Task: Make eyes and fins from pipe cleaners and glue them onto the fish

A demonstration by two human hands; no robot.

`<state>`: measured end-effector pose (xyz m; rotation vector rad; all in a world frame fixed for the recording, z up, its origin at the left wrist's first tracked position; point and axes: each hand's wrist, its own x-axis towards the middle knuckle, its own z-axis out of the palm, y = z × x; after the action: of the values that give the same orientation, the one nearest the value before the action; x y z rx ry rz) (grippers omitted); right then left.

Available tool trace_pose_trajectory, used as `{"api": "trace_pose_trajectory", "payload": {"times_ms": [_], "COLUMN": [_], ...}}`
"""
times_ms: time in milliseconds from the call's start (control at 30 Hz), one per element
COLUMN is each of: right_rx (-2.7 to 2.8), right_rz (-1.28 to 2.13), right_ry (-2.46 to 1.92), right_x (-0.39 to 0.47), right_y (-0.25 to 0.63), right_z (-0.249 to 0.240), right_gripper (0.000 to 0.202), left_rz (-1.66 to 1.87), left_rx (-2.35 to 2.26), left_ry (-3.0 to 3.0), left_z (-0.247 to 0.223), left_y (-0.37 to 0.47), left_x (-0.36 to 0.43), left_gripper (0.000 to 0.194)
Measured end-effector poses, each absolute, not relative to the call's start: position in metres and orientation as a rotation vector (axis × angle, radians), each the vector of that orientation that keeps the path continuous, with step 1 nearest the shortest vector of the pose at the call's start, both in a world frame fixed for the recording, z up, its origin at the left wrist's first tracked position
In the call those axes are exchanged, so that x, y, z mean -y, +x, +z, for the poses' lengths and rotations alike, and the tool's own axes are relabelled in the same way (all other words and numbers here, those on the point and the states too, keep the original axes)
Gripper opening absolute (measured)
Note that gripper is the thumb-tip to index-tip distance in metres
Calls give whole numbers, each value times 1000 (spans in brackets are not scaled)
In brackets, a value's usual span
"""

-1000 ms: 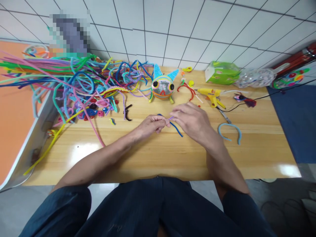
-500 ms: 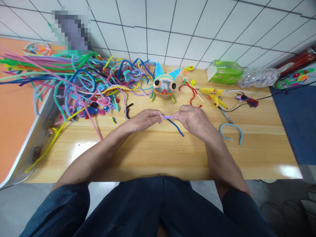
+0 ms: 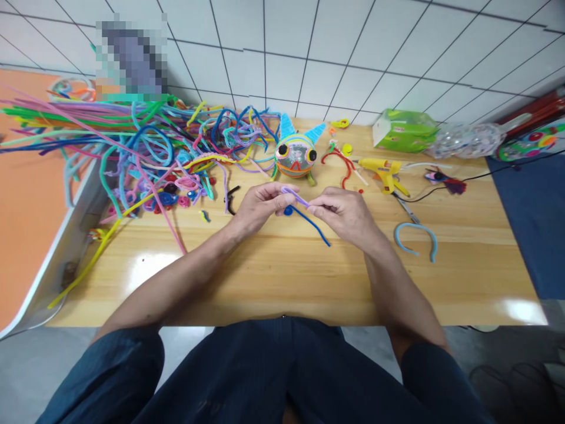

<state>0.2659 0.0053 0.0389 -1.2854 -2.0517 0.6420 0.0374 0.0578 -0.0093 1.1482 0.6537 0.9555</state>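
Note:
Between my hands runs a short purple pipe cleaner (image 3: pixel 298 198), doubled or looped at its left end. My left hand (image 3: pixel 263 203) pinches that looped end between thumb and fingers. The fingers of my right hand (image 3: pixel 338 211) are closed on its other end. On the table just beneath lies a blue pipe cleaner (image 3: pixel 312 225), with a coiled end close to my left fingertips. Behind my hands stands a round craft figure (image 3: pixel 295 155) with blue pointed ears, black and yellow eyes and green legs.
A tangled heap of pipe cleaners (image 3: pixel 176 147) covers the table's left side. On the right are a yellow glue gun (image 3: pixel 383 172), scissors (image 3: pixel 406 209), a curved light blue pipe cleaner (image 3: pixel 415 226) and a green packet (image 3: pixel 404 131). Red pipe cleaners (image 3: pixel 344 162) lie beside the figure.
The purple pipe cleaner has gone from level to slanting, its left end raised, and a loop now shows there. My left fingers have opened out somewhat. The blue coil has come into view.

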Motion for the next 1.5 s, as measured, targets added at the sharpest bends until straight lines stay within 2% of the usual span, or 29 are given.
{"api": "trace_pose_trajectory", "payload": {"times_ms": [133,300,467,600,800,900,1000,1233,1500], "right_rx": [2019,1914,1737,1653,1630,1659,1673,1733,1841], "right_rz": [680,913,1264,1348,1374,1328,1256,1119,936], "right_ry": [-1309,-1330,-1369,-1381,-1448,-1536,-1628,-1834,-1973], "right_x": [-4,-5,-8,-10,-15,-21,-24,-16,-4], "right_y": [261,259,259,257,267,281,289,282,281], "right_z": [39,34,25,22,20,16,9,-14,-9], "right_gripper": [19,18,28,33,27,24,22,19,18], "left_rz": [1019,1037,969,989,1037,1114,1038,584,600], "left_rx": [-652,-621,-603,-672,-824,-940,-897,-706,-840], "left_ry": [1135,1108,1025,1043,1259,1596,2039,2669,2761], "left_z": [-9,-5,-3,-5,-13,-12,-12,-47,-56], "left_y": [40,39,39,38,37,40,46,63,74], "left_x": [-55,-56,-58,-59,-60,-44,-15,31,37], "left_gripper": [42,41,44,45,48,34,19,30,35]}}
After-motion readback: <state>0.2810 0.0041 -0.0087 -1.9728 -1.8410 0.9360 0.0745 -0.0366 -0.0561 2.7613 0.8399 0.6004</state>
